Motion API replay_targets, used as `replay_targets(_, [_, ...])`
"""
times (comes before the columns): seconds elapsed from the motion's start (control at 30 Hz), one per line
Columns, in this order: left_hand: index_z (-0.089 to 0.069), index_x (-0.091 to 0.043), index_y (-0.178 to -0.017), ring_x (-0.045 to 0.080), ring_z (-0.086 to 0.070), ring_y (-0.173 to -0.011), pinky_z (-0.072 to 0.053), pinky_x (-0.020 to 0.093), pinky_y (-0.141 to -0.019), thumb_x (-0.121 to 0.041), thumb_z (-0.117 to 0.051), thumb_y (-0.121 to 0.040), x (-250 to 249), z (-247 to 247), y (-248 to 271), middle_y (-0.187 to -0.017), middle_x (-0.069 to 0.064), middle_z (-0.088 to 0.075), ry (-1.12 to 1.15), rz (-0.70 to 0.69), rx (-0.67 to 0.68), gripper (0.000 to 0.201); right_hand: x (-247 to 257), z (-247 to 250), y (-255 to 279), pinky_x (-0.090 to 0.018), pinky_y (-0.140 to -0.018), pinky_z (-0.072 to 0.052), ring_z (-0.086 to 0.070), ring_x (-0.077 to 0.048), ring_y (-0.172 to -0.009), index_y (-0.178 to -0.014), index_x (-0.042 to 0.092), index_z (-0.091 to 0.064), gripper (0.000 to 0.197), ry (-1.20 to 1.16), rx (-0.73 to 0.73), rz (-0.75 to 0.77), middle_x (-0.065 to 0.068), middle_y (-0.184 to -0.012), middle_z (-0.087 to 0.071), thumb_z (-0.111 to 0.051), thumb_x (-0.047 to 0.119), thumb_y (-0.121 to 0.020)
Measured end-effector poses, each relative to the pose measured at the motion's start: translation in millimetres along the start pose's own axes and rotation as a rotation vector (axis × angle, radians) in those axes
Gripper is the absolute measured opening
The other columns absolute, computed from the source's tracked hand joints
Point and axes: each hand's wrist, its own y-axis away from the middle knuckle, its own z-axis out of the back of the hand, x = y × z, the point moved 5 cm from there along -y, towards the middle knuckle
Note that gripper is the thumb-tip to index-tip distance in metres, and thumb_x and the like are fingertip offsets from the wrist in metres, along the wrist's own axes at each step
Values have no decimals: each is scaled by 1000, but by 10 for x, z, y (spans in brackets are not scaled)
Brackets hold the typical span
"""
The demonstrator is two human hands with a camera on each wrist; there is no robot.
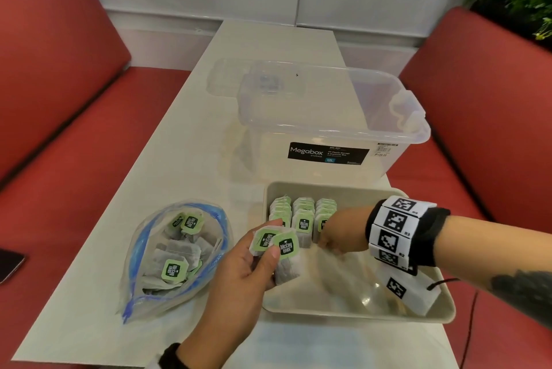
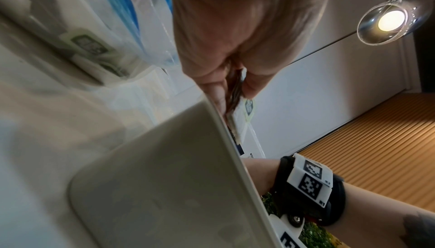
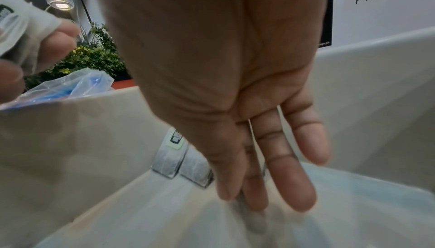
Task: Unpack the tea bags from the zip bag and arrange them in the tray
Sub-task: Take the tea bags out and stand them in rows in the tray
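1. Tea bags [image 1: 276, 244] are sitting fanned in the left hand [image 1: 239, 273], which is pinching them over the tray [image 1: 358, 313] rim; a loosening pinch is risking a drop onto the desk [image 1: 179, 141].
2. The right hand [image 1: 340, 232], fingers straight and holding nothing, is touching the standing rows [image 1: 303, 216] at the tray's far end; a careless push is likely toppling them.
3. The zip bag [image 1: 176, 252], lying open beside the tray, is holding more.

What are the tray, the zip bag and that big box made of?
Tray: probably matte beige plastic, opaque, with rounded moulded corners.
Zip bag: thin clear plastic film, crinkled, with a blue zip strip.
Box: stiffer translucent plastic; its label reads "Plastic Storage".
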Motion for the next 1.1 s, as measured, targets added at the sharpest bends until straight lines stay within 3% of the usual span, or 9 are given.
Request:
replay_targets(0.1, [-61, -20, -111, 15, -69, -90, -58, 32, -72, -4, -45, -94, 0, -4, 2, -97, -1, -73, 14, 8, 8, 29, -14, 31, -3, -32, -98, -39, -51, -25, -118, -135, 13, -49, 40, 13, -36, 0, -6, -131, -55, -47, 12, -95])
replay_targets(0.2, [-61, -20, -111, 16, -69, -89, -58, 34, -73, -4, -44, -94, -7, -6, -4, -97, -1, -73, 16, 17, 6, 28, -24, 31, 2, -30, -98, -38, -50, -25, -119, -137, 15, -47, 41, 8, -50, -3, -5, -132, -54, -47, 15, -96])
replay_targets(0.4, [-62, -25, -110, 27, -64, -83, -52, 53, -80, -8, -46, -95, -17, -4, 4, -96, 2, -73, -21, 11, -13, 28, -64, 12, 25, -28, -97, -38, -51, -22, -118, -138, 17, -46, 48, -93, -92, -17, -2, -131, -56, -56, 16, -91])
replay_targets(0.53, [-61, -22, -109, 18, -70, -85, -57, 39, -72, -5, -44, -94, -27, -19, 4, -96, 1, -73, 6, 25, -3, 28, -83, 32, 34, -25, -95, -37, -51, -21, -119, -139, 19, -45, 48, -125, -114, -24, -1, -131, -56, -56, 16, -92])
replay_targets(0.87, [-61, -20, -108, 15, -70, -85, -58, 32, -67, -4, -44, -94, -32, -31, 5, -94, 1, -74, 30, 32, -4, 27, -17, 79, 143, -25, -97, -36, -51, -19, -119, -139, 20, -44, 53, -209, -113, 6, 1, -130, -57, -60, 14, -89])
replay_targets(1.1, [-60, -18, -110, 15, -70, -87, -57, 28, -65, -4, -44, -94, -25, -30, 5, -95, 2, -74, 61, 39, 6, 27, 143, 128, 124, -32, -96, -47, -62, -24, -104, -141, 26, -40, 57, -228, -59, 88, 0, -122, -62, -59, 14, -89])
